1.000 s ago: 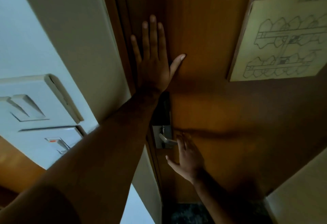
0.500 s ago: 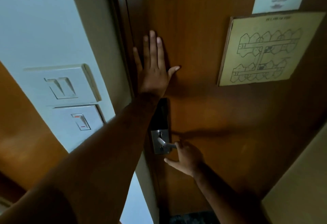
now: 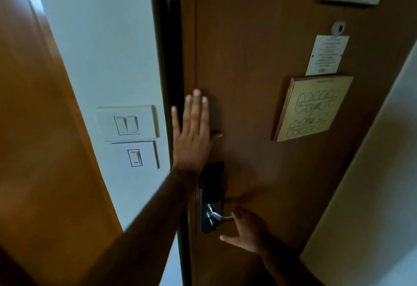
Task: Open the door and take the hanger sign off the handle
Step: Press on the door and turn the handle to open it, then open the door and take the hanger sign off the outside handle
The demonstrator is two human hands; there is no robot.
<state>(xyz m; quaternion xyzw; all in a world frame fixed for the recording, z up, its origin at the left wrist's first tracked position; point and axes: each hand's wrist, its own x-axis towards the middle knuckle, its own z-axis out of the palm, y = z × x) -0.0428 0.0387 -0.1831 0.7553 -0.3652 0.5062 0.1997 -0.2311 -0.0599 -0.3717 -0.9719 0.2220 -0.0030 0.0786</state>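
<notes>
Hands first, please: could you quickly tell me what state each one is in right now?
Left hand: open, flat against the door.
Right hand: on the door handle; whether its fingers are closed cannot be told.

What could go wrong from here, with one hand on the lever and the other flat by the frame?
1. The left hand lies flat across the door edge; its fingers may get pinched at the frame.
2. The right hand only rests on the lever handle, thumb free, and could slip.
3. No hanger sign is visible.

Looks like a hotel room entry. Wooden door [image 3: 259, 127] carrying a floor-plan evacuation plaque [image 3: 313, 107], a printed notice card [image 3: 327, 54] under a peephole [image 3: 338, 28], and an electronic lock plate [image 3: 212, 195]; wall switches [image 3: 127, 125] to the left.
</notes>
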